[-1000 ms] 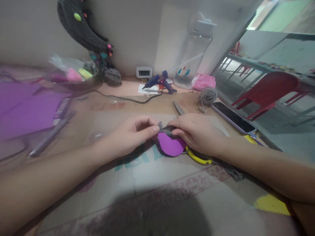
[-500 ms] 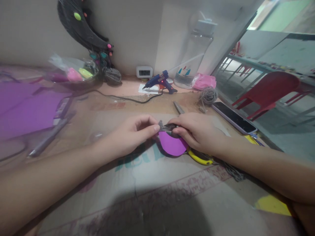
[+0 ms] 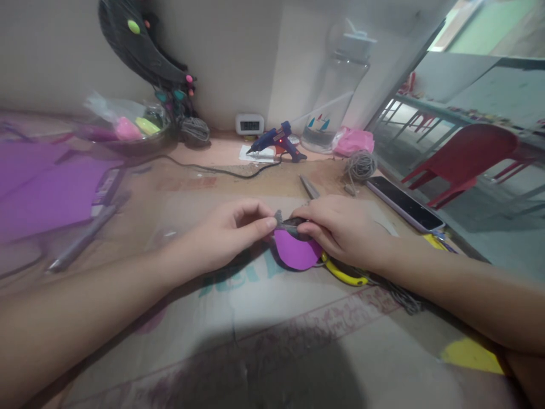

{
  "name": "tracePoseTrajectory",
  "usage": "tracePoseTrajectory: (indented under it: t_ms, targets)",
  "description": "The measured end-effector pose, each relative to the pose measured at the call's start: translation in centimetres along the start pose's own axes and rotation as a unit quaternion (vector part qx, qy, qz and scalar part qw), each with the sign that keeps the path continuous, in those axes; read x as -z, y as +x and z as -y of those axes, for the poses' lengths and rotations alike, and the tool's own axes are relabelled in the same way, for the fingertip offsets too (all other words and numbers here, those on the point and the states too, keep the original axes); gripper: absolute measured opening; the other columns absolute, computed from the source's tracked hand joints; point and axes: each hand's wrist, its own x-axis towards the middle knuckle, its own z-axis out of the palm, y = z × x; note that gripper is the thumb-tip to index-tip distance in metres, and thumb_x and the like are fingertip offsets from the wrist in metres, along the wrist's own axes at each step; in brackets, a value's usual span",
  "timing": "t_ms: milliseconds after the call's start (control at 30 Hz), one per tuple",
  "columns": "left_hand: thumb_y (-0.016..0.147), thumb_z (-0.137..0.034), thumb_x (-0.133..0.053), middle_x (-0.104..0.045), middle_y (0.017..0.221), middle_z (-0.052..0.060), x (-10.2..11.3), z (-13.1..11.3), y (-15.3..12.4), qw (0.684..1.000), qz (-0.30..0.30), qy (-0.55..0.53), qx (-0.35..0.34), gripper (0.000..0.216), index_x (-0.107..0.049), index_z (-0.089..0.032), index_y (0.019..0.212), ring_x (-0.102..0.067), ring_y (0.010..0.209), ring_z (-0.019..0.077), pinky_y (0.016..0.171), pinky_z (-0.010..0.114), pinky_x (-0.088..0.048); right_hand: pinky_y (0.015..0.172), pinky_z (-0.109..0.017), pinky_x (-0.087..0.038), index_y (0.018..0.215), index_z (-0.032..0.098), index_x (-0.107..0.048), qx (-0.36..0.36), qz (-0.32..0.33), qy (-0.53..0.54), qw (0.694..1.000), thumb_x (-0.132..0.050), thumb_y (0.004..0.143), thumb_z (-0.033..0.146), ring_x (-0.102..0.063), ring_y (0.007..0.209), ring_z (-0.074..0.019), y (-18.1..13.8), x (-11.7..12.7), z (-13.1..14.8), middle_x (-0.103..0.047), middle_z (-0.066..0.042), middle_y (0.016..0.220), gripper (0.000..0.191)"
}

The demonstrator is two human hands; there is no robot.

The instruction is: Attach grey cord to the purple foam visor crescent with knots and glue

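In front of me, my left hand (image 3: 249, 224) pinches a small tuft of grey yarn (image 3: 278, 216) between thumb and fingertips. My right hand (image 3: 330, 224) is closed round small dark snips (image 3: 293, 223), whose pointed blades reach toward the tuft. Most of that tool is hidden by the fingers. A purple paper piece with a rounded edge (image 3: 298, 250) shows just below both hands. Beside my right wrist lies a yellow handle (image 3: 347, 276), and a grey metal tip (image 3: 309, 186) shows beyond the hand.
A blue glue gun (image 3: 276, 141) with a red light stands at the back near a small clock (image 3: 250, 124). A bottle (image 3: 327, 96), a yarn ball (image 3: 361, 166) and a phone (image 3: 404, 203) are on the right. Purple sheets (image 3: 46, 182) and a bowl (image 3: 128, 146) are left.
The dark blades, spread apart before, look closer together now at the grey tuft. Both hands stay in nearly the same place.
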Motion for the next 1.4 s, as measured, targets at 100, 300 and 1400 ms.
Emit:
tracePoseTrajectory:
  t_ms: [100, 300, 1400]
  targets:
    - [0.088, -0.033, -0.056, -0.055, 0.071, -0.004, -0.03, -0.06, -0.02, 1.0, 0.001, 0.0, 0.006, 0.018, -0.059, -0.017, 0.08, -0.05, 0.065, 0.0098, 0.061, 0.022, -0.038, 0.064, -0.027, -0.036, 0.1, 0.013, -0.066, 0.0, 0.001, -0.001, 1.0, -0.037, 0.099, 0.039, -0.059, 0.072, -0.0166, 0.04, -0.07, -0.06, -0.068, -0.007, 0.078, 0.039]
    - [0.088, -0.033, -0.055, -0.058, 0.073, -0.003, -0.13, 0.01, -0.01, 1.0, -0.012, 0.023, 0.001, 0.018, -0.061, -0.018, 0.08, -0.052, 0.067, 0.0108, 0.063, 0.023, -0.04, 0.066, -0.027, -0.038, 0.097, 0.014, -0.065, -0.007, -0.017, 0.043, 0.999, -0.031, 0.1, 0.042, -0.057, 0.071, -0.0165, -0.1, 0.14, -0.05, -0.067, -0.007, 0.079, 0.044]
    - [0.086, -0.029, -0.062, -0.062, 0.07, -0.002, 0.31, -0.39, 0.25, 0.991, 0.054, -0.117, 0.025, 0.014, -0.065, -0.016, 0.084, -0.054, 0.065, 0.0087, 0.064, 0.022, -0.043, 0.059, -0.024, -0.031, 0.078, 0.017, -0.059, 0.06, 0.02, 0.085, 0.994, -0.058, 0.086, 0.026, -0.048, 0.061, -0.0136, 0.02, -0.56, -0.76, -0.057, -0.001, 0.065, 0.012]
